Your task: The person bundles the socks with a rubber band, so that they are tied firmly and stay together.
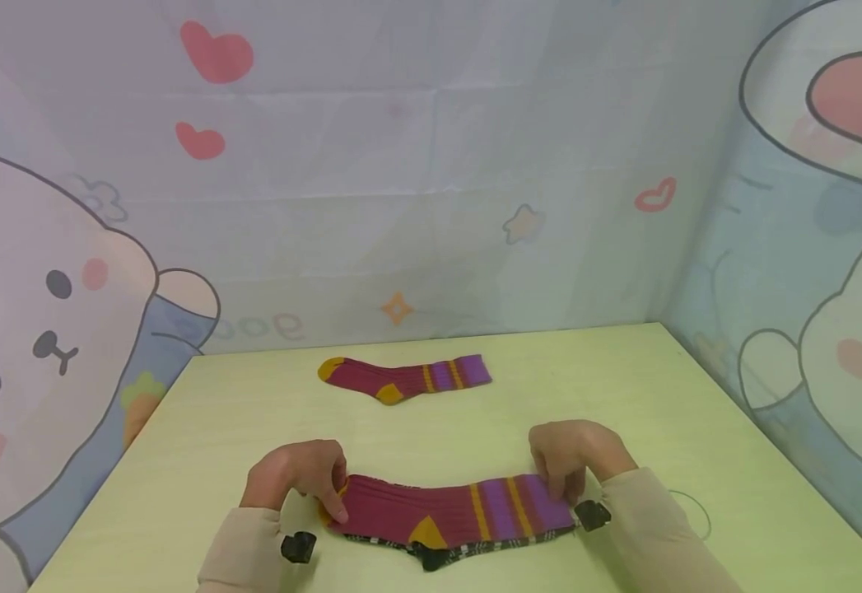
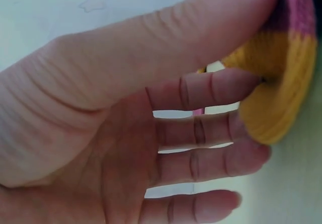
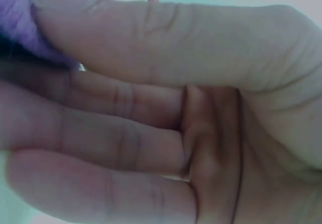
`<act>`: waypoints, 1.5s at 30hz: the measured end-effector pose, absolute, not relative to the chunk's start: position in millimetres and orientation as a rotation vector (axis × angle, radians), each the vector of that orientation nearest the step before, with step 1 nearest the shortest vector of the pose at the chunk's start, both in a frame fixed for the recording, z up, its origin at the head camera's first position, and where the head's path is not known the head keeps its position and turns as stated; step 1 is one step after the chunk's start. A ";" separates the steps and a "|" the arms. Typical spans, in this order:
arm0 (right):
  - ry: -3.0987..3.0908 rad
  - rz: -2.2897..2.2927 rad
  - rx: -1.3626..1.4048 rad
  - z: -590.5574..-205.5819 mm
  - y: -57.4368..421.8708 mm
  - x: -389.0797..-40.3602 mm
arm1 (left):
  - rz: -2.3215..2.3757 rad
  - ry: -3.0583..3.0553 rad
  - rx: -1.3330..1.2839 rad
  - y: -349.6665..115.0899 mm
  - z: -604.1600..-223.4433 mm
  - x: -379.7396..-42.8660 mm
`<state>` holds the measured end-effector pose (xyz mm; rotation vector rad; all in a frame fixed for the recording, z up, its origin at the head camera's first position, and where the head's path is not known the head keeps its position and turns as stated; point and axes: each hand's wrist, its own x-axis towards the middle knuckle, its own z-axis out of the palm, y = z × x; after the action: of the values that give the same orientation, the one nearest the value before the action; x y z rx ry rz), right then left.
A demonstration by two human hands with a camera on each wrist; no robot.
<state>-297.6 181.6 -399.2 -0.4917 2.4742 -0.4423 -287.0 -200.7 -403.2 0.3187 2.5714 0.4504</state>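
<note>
A maroon sock [image 1: 393, 512] with a mustard toe and heel and a striped purple cuff lies flat near the front of the table. Beneath it a black patterned sock [image 1: 434, 558] shows along the near edge, mostly hidden. At the toe end, my left hand [image 1: 305, 473] pinches the maroon sock; in the left wrist view its mustard toe [image 2: 282, 98] sits by the thumb and index fingertips. My right hand [image 1: 567, 457] pinches the cuff end, the thumb lying over the purple knit [image 3: 15, 7] in the right wrist view. Whether either hand also grips the black sock cannot be seen.
Farther back on the pale table [image 1: 216, 428] lies another maroon sock [image 1: 408, 377] of the same pattern, toe to the left. A thin cord loop [image 1: 701, 506] shows beside the right sleeve. A printed cloth backdrop [image 1: 431, 165] stands behind the table and along its sides.
</note>
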 end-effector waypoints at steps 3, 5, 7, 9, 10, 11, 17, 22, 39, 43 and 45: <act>2.498 -0.433 -0.524 -396.4 181.5 -298.2 | 0.447 2.580 0.337 -202.6 -401.4 -287.1; 2.533 -0.435 -0.555 -394.4 182.0 -299.3 | 0.463 2.584 0.354 -204.3 -400.4 -287.4; 2.579 -0.439 -0.600 -392.9 183.5 -301.1 | 0.495 2.587 0.380 -206.1 -399.0 -287.6; 2.622 -0.455 -0.651 -391.7 184.8 -304.0 | 0.540 2.592 0.409 -208.2 -397.8 -287.9; 2.641 -0.474 -0.664 -391.3 185.4 -305.7 | 0.563 2.598 0.435 -209.2 -397.5 -288.3; 2.655 -0.496 -0.676 -391.3 186.1 -307.3 | 0.583 2.605 0.463 -209.8 -397.2 -288.6; 2.754 -0.639 -0.746 -391.9 186.0 -316.3 | 0.676 2.695 0.587 -208.1 -398.8 -293.9; 2.840 -0.747 -0.733 -391.2 179.7 -325.8 | 0.716 2.785 0.566 -204.7 -400.6 -304.5; 2.910 -1.181 -0.542 -393.4 160.7 -381.0 | 1.059 2.943 0.516 -212.4 -412.7 -365.3; 2.957 -1.255 -0.498 -395.7 154.9 -392.0 | 1.136 2.978 0.474 -211.2 -413.3 -378.0; 2.976 -1.271 -0.489 -397.1 152.2 -397.3 | 1.158 3.004 0.456 -211.3 -413.4 -383.7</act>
<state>-397.3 152.2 -397.1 -0.4894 2.9763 -1.2707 -383.7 -211.3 -413.4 0.4560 3.0044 1.1577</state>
